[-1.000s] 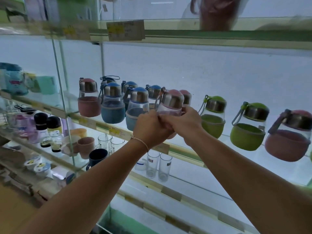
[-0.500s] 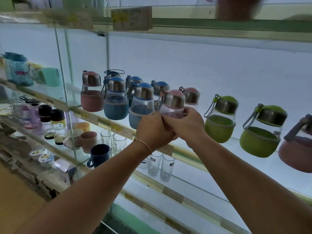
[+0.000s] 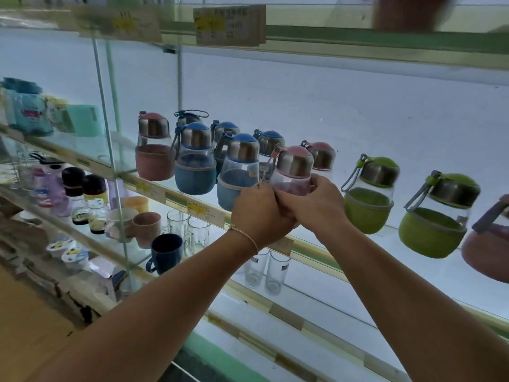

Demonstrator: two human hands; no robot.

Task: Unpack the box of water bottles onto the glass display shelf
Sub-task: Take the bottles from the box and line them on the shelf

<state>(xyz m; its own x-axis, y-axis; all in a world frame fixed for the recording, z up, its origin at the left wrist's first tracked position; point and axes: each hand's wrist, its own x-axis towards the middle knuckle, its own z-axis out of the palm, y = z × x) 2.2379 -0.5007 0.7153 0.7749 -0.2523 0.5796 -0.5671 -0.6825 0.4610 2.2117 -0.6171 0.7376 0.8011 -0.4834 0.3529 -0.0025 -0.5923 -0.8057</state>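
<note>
Both hands, left hand (image 3: 259,213) and right hand (image 3: 314,205), curl round a pink-lidded bottle (image 3: 293,172) at the glass shelf (image 3: 316,244) front, between a blue bottle (image 3: 238,166) and a green bottle (image 3: 367,194).

On my feed, left of centre, I see a dark blue mug (image 3: 165,250) with a pink mug (image 3: 146,227) and a white mug (image 3: 119,221) just behind it, and an orange cup (image 3: 136,204) further back. Two clear tumblers (image 3: 264,268) stand side by side at lower centre. A yellow-marked price card (image 3: 230,24) hangs at the top, and a teal container (image 3: 82,119) sits at upper left.
</note>
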